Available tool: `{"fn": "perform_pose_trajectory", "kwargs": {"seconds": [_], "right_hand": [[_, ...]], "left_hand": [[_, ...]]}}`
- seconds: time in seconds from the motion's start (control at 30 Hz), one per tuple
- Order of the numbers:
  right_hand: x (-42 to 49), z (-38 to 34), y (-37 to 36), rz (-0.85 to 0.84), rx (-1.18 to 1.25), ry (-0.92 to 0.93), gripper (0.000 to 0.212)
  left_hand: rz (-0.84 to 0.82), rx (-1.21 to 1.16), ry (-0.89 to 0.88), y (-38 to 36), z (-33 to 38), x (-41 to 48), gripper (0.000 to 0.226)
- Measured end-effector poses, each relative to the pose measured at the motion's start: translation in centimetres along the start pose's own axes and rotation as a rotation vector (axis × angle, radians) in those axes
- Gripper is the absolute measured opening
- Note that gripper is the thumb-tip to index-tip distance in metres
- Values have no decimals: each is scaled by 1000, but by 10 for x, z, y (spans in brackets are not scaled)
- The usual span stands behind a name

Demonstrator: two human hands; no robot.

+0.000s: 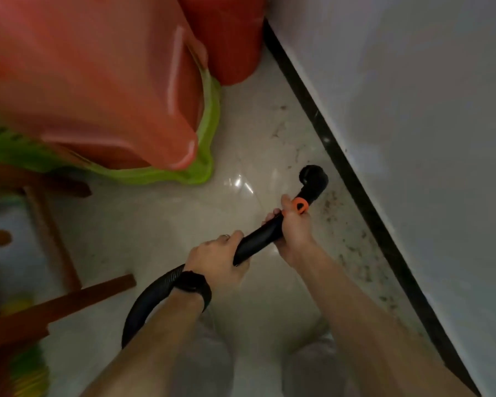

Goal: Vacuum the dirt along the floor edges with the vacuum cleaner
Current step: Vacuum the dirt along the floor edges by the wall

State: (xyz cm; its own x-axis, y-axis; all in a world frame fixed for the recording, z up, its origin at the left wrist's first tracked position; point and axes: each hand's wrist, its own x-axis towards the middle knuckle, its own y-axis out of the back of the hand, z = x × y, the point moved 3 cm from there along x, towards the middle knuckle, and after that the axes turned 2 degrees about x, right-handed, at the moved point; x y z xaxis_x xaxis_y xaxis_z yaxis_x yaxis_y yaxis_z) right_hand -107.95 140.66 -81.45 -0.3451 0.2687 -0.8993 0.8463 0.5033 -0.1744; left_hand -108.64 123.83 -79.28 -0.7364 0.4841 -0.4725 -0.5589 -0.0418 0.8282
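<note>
I hold a black vacuum wand (262, 236) with both hands over a pale glossy floor. My right hand (294, 230) grips the wand just behind its orange ring (299, 205). My left hand (221, 257), with a dark band on the wrist, grips the wand's rear end where the ribbed black hose (143, 305) curls away to the lower left. The black nozzle (314, 177) points down at the floor close to the black skirting strip (355, 184). Dark specks of dirt (352, 247) lie scattered along that edge, beside and behind the nozzle.
A white wall (427, 138) rises at the right behind the skirting. Red plastic chairs (98, 81) stacked on a green one (201, 167) crowd the upper left, another red item (229, 38) stands in the corner. Brown wooden legs (69, 299) lie at the left.
</note>
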Motion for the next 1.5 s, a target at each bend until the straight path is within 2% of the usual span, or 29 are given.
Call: {"fn": "perform_pose_trajectory", "kwargs": {"seconds": [0.17,0.33,0.5,0.67,0.9,1.17,1.37,1.5], "right_hand": [[74,50,-27,-65,-118,17,16],[125,64,-69,-178,-225,80,23],[176,48,-96,-162,-237,194,22],[212,47,-78,-169,-191,172,18],[226,37,-82,-182,-253,218,16],[219,11,-136,-245,-375,271,23],[219,20,-160,-424,-473,160,30],[214,41,-173,-432,-459,119,28]], "left_hand": [[-40,-49,78,-63,-54,31,28],[31,-95,131,-89,-97,67,28],[101,-95,106,-101,-113,127,30],[107,-25,35,-130,-109,156,34],[137,-74,66,-137,-104,170,32],[177,-188,143,-95,-104,189,30],[252,-270,231,-94,-117,168,30],[247,-224,284,-92,-138,156,37]]}}
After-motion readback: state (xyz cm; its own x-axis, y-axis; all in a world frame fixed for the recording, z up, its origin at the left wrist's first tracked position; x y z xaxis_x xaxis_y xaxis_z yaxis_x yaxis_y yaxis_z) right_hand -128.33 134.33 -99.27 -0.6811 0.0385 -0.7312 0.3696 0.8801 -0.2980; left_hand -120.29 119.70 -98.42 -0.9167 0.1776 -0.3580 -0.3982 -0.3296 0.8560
